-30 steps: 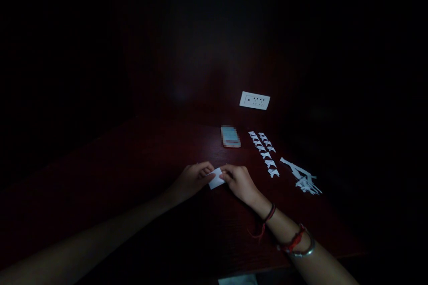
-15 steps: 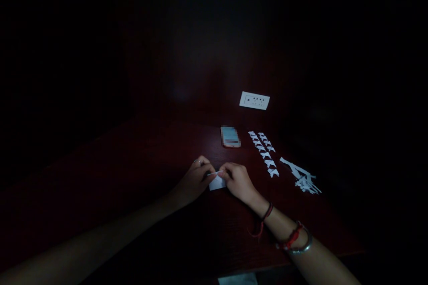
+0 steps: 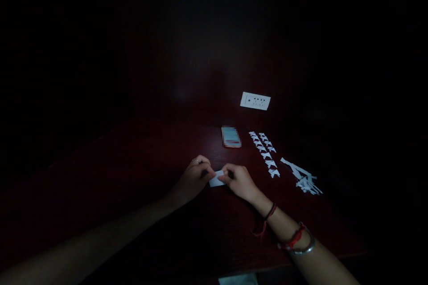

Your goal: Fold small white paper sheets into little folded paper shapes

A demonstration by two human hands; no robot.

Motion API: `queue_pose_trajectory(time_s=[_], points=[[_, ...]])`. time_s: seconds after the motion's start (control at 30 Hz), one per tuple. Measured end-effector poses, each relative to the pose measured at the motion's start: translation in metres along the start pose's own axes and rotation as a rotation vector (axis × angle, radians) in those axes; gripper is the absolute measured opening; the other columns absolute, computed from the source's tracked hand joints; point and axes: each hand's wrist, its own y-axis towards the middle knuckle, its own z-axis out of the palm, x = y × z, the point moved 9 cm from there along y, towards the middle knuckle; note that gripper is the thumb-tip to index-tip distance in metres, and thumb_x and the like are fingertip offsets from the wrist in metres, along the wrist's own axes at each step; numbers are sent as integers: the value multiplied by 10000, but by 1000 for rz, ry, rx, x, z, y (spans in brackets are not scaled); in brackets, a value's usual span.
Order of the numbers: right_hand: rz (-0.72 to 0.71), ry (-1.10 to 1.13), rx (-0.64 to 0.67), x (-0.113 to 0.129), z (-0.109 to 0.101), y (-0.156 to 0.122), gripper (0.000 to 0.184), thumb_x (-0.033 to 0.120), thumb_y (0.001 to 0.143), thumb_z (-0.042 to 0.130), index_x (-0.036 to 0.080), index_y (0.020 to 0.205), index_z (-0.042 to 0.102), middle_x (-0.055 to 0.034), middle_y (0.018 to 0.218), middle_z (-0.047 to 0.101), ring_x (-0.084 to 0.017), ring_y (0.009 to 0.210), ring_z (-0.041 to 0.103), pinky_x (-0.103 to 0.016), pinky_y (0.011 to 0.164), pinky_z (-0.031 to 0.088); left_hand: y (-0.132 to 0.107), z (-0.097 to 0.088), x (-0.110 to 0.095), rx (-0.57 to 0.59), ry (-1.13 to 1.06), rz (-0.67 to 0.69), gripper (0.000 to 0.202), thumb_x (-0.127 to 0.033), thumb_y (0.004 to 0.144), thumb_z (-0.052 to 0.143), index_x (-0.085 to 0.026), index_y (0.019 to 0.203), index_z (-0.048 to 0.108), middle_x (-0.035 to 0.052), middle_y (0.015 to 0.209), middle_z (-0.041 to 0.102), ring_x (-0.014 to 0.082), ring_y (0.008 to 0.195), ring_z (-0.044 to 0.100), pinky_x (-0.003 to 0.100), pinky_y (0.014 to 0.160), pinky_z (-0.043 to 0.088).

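A small white piece of paper [image 3: 217, 180] is pinched between my two hands, just above or on the dark red table [image 3: 160, 151]. My left hand [image 3: 196, 175], with a ring on one finger, grips its upper left edge between thumb and fingers. On the opposite side my right hand [image 3: 239, 181] closes thumb and fingertips on the upper right part. The fingertips cover some of the sheet, so I cannot tell how it is folded.
Beyond my hands lies a phone [image 3: 231, 136], its screen blurred. Two rows of folded white paper pieces [image 3: 266, 156] run to its right. Farther right is a heap of paper strips [image 3: 307, 185]. A socket panel [image 3: 255, 101] sits at the back. Something pale [image 3: 238, 279] shows below the table's front edge.
The paper's visible part looks slightly shorter and its top edge lies flatter. My fingers have shifted a little along it, both hands still holding on.
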Motion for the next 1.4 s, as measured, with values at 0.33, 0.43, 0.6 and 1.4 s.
queue_pose_trajectory(time_s=[0.33, 0.43, 0.6, 1.4], points=[[-144, -107, 21, 17, -2, -3, 86, 194, 747, 453, 151, 687, 498, 8, 634, 479, -92, 580, 428, -198, 559, 319, 0, 1, -1, 43, -4, 19, 191, -272, 732, 492, -164, 575, 509, 3, 879, 448, 154, 823, 445, 287, 729, 353], [-140, -133, 32, 16, -1, -3, 88, 192, 753, 444, 149, 704, 503, 1, 647, 490, -95, 590, 436, -201, 567, 324, 1, 0, -4, 42, 8, 33, 188, -272, 739, 482, -165, 587, 513, 3, 899, 444, 158, 828, 441, 293, 732, 352], [-157, -97, 66, 17, -3, -3, 178, 179, 798, 366, 145, 721, 523, -15, 685, 528, -98, 628, 467, -203, 594, 342, 0, 3, -3, 63, 8, 48, 197, -278, 751, 467, -161, 599, 512, 7, 906, 435, 155, 835, 438, 286, 739, 348], [136, -129, 8, -38, -2, -2, 82, 194, 675, 531, 160, 742, 564, -6, 612, 563, -101, 536, 500, -200, 513, 363, -23, 38, -23, 281, 284, 282, 196, -257, 784, 452, -213, 970, 496, 29, 985, 489, 182, 856, 479, 314, 749, 362]])
